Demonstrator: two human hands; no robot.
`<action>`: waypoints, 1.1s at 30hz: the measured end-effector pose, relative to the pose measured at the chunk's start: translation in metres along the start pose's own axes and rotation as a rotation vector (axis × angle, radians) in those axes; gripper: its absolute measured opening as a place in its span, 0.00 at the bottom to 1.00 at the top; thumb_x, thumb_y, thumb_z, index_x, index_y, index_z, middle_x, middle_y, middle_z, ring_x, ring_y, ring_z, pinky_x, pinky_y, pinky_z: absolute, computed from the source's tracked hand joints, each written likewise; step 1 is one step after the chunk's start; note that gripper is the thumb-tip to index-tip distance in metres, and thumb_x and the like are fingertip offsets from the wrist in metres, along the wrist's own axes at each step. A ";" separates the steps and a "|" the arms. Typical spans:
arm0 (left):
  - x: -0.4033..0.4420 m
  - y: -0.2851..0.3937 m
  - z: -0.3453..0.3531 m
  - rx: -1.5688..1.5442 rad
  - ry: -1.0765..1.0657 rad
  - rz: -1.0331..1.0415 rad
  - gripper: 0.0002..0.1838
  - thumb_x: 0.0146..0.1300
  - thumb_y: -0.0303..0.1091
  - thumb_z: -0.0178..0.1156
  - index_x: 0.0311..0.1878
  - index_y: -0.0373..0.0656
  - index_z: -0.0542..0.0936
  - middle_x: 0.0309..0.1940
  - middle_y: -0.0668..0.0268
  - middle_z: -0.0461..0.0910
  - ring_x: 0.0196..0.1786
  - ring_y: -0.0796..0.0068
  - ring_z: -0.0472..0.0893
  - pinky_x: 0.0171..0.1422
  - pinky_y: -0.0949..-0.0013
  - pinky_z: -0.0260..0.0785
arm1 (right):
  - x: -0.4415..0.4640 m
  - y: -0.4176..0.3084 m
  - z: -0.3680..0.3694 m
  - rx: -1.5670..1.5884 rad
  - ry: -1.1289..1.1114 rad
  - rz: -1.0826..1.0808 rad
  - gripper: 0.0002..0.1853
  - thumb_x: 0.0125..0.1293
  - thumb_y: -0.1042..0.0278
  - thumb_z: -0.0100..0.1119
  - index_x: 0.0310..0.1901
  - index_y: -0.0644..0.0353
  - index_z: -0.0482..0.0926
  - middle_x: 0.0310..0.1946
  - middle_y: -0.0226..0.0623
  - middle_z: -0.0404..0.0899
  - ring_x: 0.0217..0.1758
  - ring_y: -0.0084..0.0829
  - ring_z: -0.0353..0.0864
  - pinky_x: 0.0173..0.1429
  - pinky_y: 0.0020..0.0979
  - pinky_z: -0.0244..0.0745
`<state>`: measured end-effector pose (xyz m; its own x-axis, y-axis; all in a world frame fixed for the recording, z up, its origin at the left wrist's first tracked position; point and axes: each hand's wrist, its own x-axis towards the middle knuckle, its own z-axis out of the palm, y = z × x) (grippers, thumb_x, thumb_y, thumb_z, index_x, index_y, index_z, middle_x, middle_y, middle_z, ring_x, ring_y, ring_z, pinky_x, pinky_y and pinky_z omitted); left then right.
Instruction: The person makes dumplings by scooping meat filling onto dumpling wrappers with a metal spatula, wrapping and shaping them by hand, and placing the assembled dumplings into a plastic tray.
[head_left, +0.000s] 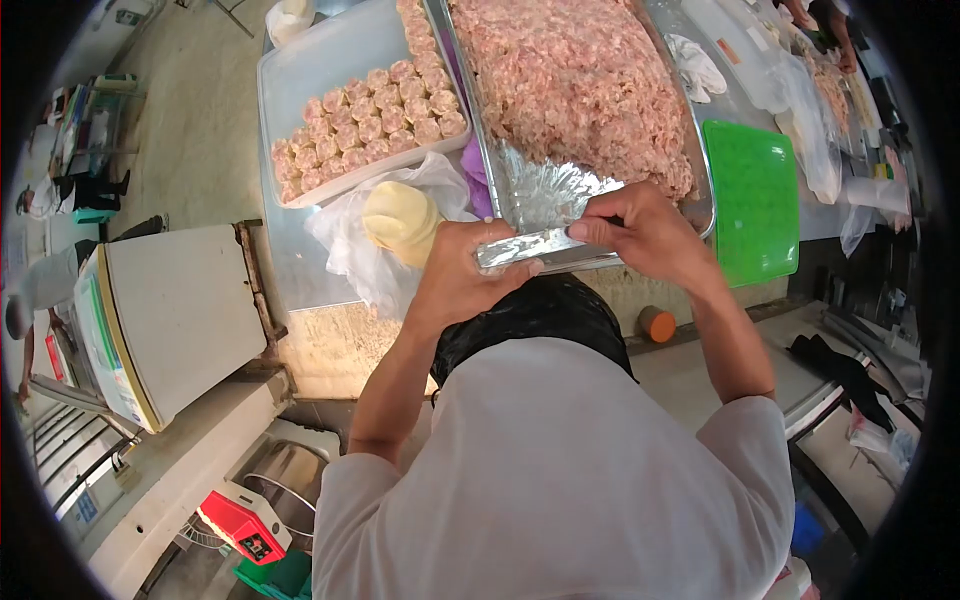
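Note:
Both hands are at the near edge of a metal tray (530, 200) heaped with pink minced meat (580, 80). Between them lies a flat, shiny metal strip (525, 247), like a spatula blade. My left hand (462, 275) is closed around its left end, thumb along the lower side. My right hand (645, 235) pinches the other end, thumb on top. A stack of round yellow dumpling wrappers (400, 222) sits on a white plastic bag (345, 250) beside my left hand. Further left, a pale tray (290, 90) holds rows of open-topped meat dumplings (375, 115).
A green plastic board or lid (750, 200) lies right of the meat tray. Purple cloth (475, 175) shows between the trays, and a crumpled white cloth (697, 68) lies behind. A white cabinet (190, 310) stands left. Other people are at the far left and upper right.

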<state>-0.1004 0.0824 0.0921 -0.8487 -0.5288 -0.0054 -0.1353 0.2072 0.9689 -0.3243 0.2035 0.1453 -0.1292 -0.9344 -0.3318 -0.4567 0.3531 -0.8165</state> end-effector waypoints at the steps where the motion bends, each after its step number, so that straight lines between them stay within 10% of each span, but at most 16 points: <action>1: 0.000 -0.002 -0.003 -0.030 -0.009 -0.009 0.16 0.52 0.35 0.81 0.35 0.36 0.84 0.24 0.67 0.80 0.30 0.78 0.77 0.39 0.70 0.69 | 0.001 0.004 -0.003 -0.019 0.004 -0.005 0.17 0.69 0.61 0.69 0.29 0.68 0.82 0.15 0.39 0.66 0.21 0.24 0.63 0.28 0.36 0.62; 8: -0.005 -0.024 -0.020 -0.161 0.083 0.056 0.33 0.46 0.40 0.85 0.54 0.38 0.80 0.44 0.66 0.83 0.47 0.75 0.80 0.57 0.71 0.72 | 0.003 0.017 -0.016 -0.034 0.132 0.093 0.21 0.72 0.60 0.66 0.27 0.69 0.79 0.16 0.31 0.63 0.23 0.21 0.60 0.28 0.34 0.59; 16: -0.003 -0.020 -0.051 -0.099 -0.085 -0.201 0.15 0.53 0.30 0.80 0.33 0.41 0.79 0.32 0.71 0.80 0.37 0.82 0.75 0.46 0.72 0.68 | 0.036 -0.013 0.025 -0.066 0.037 0.030 0.22 0.72 0.60 0.66 0.26 0.71 0.75 0.17 0.41 0.59 0.22 0.28 0.58 0.28 0.37 0.59; 23: -0.014 -0.056 -0.130 -0.746 -0.090 -0.258 0.35 0.51 0.21 0.63 0.67 0.36 0.74 0.51 0.69 0.81 0.53 0.74 0.79 0.54 0.70 0.73 | 0.017 0.014 0.029 0.058 0.215 0.179 0.21 0.73 0.60 0.65 0.25 0.67 0.76 0.16 0.26 0.63 0.24 0.20 0.59 0.28 0.31 0.58; 33: 0.077 -0.097 -0.303 0.340 0.072 -0.232 0.22 0.55 0.26 0.60 0.56 0.33 0.79 0.36 0.63 0.80 0.37 0.74 0.77 0.42 0.67 0.70 | 0.023 -0.011 0.088 0.263 0.158 0.189 0.20 0.75 0.60 0.63 0.29 0.67 0.78 0.19 0.23 0.63 0.28 0.17 0.59 0.31 0.29 0.59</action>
<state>0.0025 -0.2279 0.0726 -0.7395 -0.6472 -0.1849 -0.4901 0.3294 0.8071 -0.2444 0.1821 0.1050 -0.3339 -0.8396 -0.4284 -0.1723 0.5012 -0.8480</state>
